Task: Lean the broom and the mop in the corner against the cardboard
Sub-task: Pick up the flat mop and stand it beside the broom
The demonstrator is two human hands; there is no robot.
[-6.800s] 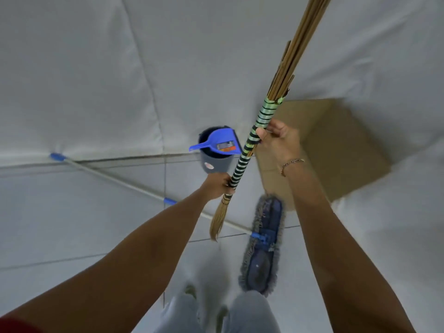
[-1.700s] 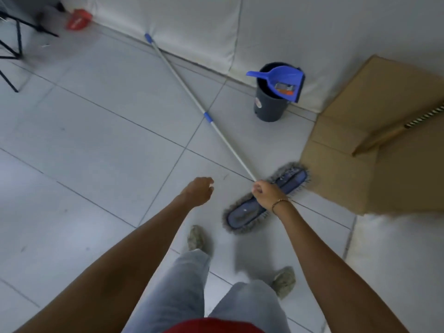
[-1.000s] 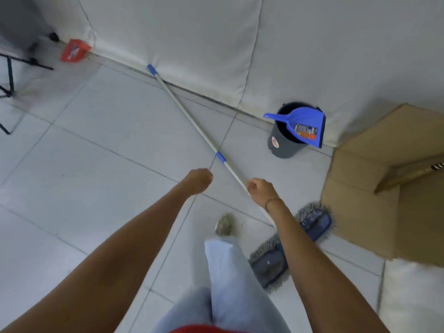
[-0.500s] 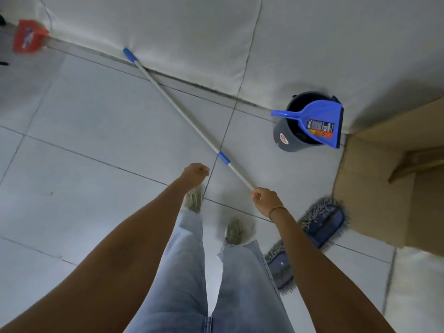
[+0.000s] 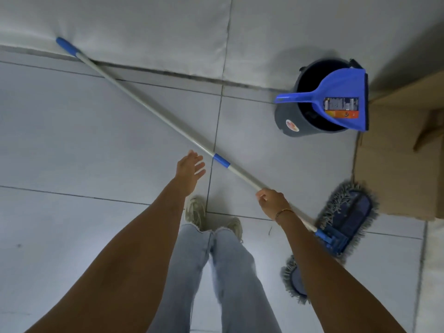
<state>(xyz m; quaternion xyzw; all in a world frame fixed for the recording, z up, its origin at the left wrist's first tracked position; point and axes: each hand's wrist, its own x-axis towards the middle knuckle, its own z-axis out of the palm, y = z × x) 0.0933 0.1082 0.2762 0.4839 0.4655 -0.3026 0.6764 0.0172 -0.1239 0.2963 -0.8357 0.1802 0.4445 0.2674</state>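
The fingers (image 5: 199, 164) of the left hand (image 5: 188, 170) are spread, empty, near the mop (image 5: 153, 111) handle; the right hand (image 5: 271, 200) is closed on it low down. The head lies on the floor beside the cardboard (image 5: 396, 164), so leaning the mop remains. The broom cannot be made out clearly.

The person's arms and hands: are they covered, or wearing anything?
Both forearms are bare, with no sleeves or gloves. The right hand has a thin gold-coloured bracelet at the wrist. The left hand wears nothing visible.
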